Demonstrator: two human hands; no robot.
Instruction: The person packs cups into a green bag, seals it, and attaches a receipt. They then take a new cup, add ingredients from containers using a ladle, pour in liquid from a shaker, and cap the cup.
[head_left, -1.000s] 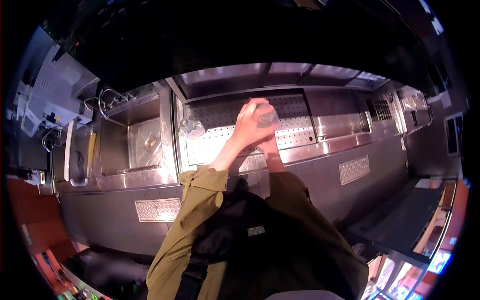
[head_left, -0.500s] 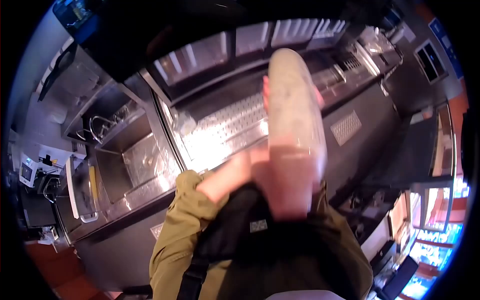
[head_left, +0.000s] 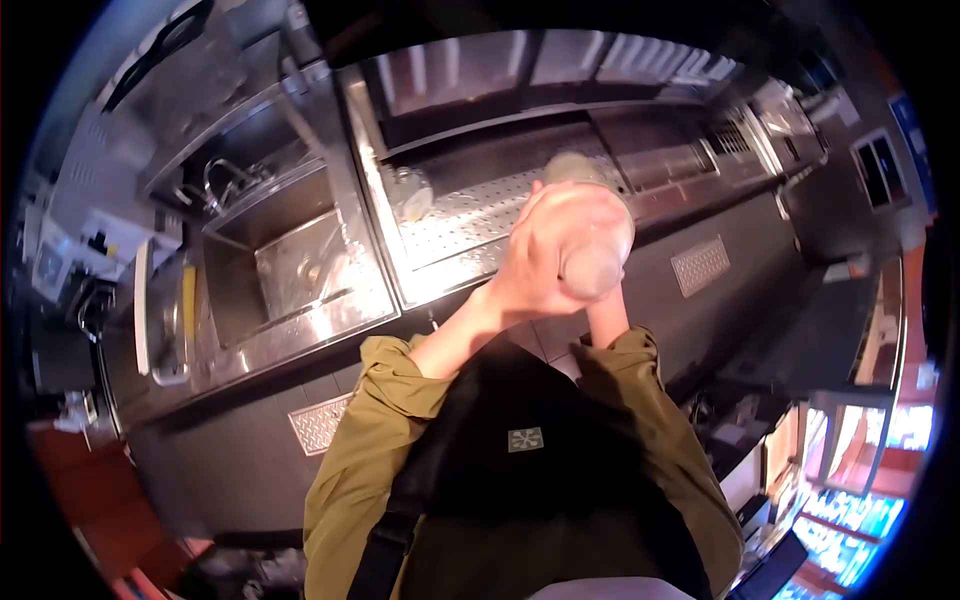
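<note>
A translucent shaker (head_left: 592, 268) with pale contents is held out in front of my chest, one rounded end turned toward me. My left hand (head_left: 540, 250) is closed around its left side, fingers wrapped over the top. From the other side my right hand (head_left: 608, 312) reaches up to the shaker; its wrist shows, while most of its fingers are hidden behind the shaker and my left hand. The shaker's far end (head_left: 570, 168) sticks out beyond the fingers, above the perforated metal drain tray (head_left: 460, 235) of the counter.
A steel sink (head_left: 300, 270) with a curved tap (head_left: 215, 185) lies to the left. On the drain tray's left end stands a clear container (head_left: 410, 195). Lidded bins (head_left: 455, 75) line the counter's back. Below are a dark floor and a metal floor grate (head_left: 698, 265).
The shaker has swung from upright and close to my view to lower and farther out, now seen nearly end-on. Both hands have moved away from my body with it. My view has shifted slightly.
</note>
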